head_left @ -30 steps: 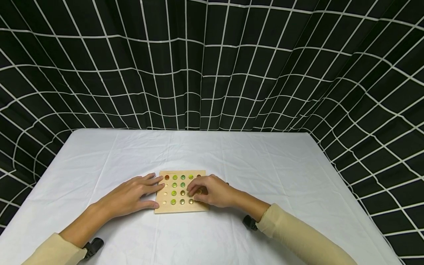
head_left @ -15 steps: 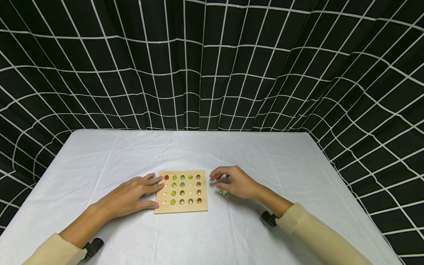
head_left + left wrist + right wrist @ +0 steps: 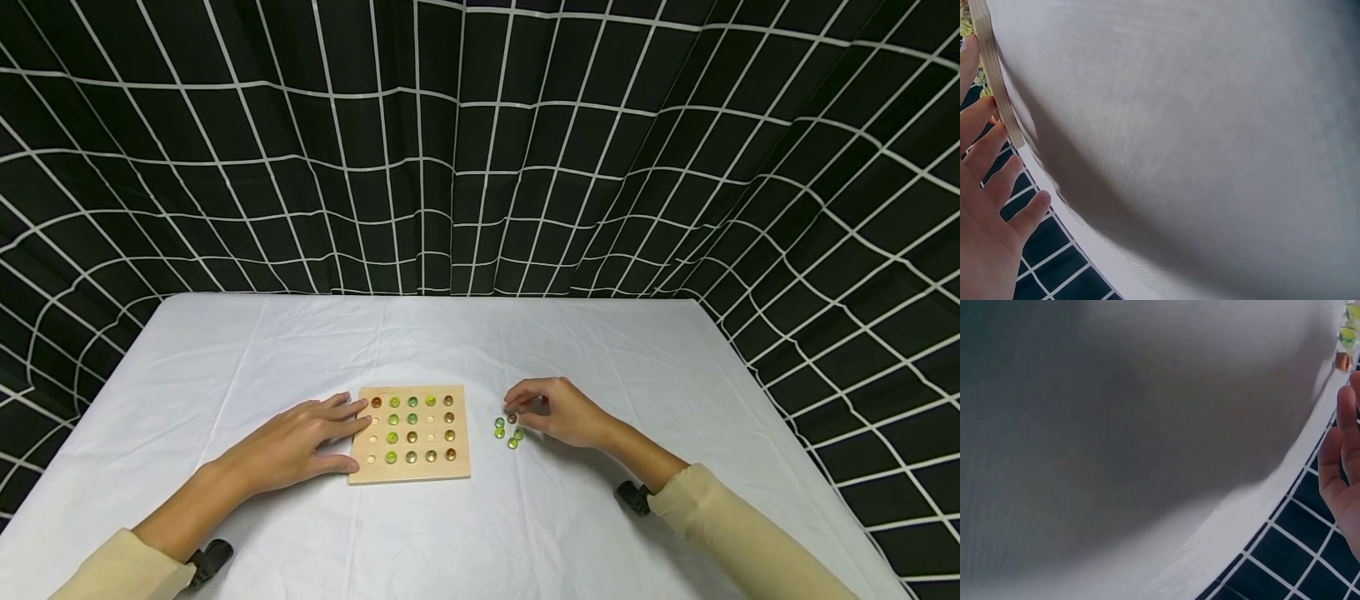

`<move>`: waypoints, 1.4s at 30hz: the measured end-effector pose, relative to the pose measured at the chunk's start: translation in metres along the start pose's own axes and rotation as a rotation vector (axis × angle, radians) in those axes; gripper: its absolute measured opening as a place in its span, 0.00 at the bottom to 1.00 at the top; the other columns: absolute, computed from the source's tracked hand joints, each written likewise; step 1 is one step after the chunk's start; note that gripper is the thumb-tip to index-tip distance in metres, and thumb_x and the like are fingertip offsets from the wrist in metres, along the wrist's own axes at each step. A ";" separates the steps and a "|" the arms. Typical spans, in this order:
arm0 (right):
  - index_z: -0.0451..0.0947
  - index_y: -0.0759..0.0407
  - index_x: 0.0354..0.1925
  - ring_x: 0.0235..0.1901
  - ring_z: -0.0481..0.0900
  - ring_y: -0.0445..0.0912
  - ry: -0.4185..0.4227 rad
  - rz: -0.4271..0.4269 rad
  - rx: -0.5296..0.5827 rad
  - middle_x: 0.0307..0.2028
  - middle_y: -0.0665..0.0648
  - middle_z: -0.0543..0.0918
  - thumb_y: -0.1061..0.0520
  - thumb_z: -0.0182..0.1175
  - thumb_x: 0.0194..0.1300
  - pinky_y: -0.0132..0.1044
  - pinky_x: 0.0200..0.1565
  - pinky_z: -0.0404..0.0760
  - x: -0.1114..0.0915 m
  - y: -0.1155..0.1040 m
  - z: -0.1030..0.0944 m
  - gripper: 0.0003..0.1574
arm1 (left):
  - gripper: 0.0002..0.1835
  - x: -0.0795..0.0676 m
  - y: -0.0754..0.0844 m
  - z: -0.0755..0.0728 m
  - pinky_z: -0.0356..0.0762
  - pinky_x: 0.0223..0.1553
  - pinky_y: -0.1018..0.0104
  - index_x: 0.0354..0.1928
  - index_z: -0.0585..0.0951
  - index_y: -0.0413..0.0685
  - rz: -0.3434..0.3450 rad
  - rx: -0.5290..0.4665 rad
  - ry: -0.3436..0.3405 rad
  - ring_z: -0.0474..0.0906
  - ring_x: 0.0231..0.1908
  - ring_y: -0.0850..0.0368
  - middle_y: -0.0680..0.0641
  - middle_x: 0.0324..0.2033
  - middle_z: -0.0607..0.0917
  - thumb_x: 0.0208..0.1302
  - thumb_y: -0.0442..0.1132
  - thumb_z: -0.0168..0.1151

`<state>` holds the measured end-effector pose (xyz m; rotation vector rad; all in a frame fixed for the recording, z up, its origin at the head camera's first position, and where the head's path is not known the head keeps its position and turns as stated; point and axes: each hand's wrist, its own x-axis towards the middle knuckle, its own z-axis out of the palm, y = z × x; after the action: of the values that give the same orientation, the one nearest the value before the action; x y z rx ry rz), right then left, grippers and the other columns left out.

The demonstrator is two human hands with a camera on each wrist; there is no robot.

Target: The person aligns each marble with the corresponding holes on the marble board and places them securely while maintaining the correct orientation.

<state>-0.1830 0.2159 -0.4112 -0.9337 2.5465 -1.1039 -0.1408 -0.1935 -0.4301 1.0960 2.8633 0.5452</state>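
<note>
My left hand (image 3: 311, 437) rests with spread fingers on the left edge of a pale wooden board (image 3: 408, 472). Rows of round hollows in the board hold green, yellow-green and brownish marbles. Bare hollows show in the left column and in the fourth. To the right of the board, my right hand (image 3: 562, 411) reaches down over the table with thumb and index finger apart. Its fingertips are right at a reddish-brown marble (image 3: 512, 418), which appears orange-red in the right wrist view, just beyond the fingers (image 3: 1347, 403).
Several loose green marbles (image 3: 499, 432) lie close together beside the right fingertips. White cloth (image 3: 300, 333) covers the table. A black curtain with a white grid (image 3: 450, 167) surrounds its back and sides.
My right hand has left the board and moved right to the loose marbles, uncovering the board's right-hand columns. The left hand stays in place on the board.
</note>
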 end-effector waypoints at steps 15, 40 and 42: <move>0.83 0.62 0.47 0.42 0.84 0.48 -0.046 0.003 0.005 0.40 0.53 0.87 0.73 0.63 0.61 0.42 0.44 0.80 0.004 0.008 0.004 0.16 | 0.36 -0.001 0.001 -0.001 0.66 0.63 0.41 0.67 0.76 0.49 0.009 0.015 -0.013 0.64 0.70 0.40 0.48 0.69 0.71 0.65 0.64 0.59; 0.82 0.61 0.47 0.40 0.82 0.41 -0.020 0.012 -0.051 0.38 0.50 0.87 0.70 0.65 0.62 0.35 0.42 0.80 0.010 0.005 0.010 0.15 | 0.36 -0.002 -0.002 0.001 0.67 0.64 0.42 0.67 0.76 0.50 -0.002 0.032 -0.014 0.64 0.70 0.42 0.50 0.69 0.71 0.64 0.65 0.61; 0.82 0.61 0.47 0.39 0.82 0.40 -0.012 0.003 -0.053 0.38 0.50 0.87 0.70 0.65 0.62 0.33 0.41 0.80 0.012 0.003 0.010 0.15 | 0.36 -0.002 -0.002 0.001 0.67 0.64 0.42 0.66 0.77 0.50 -0.002 0.031 -0.010 0.64 0.70 0.42 0.50 0.69 0.71 0.63 0.65 0.61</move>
<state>-0.1892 0.2044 -0.4204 -0.9455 2.5787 -1.0308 -0.1408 -0.1958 -0.4317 1.0962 2.8735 0.4953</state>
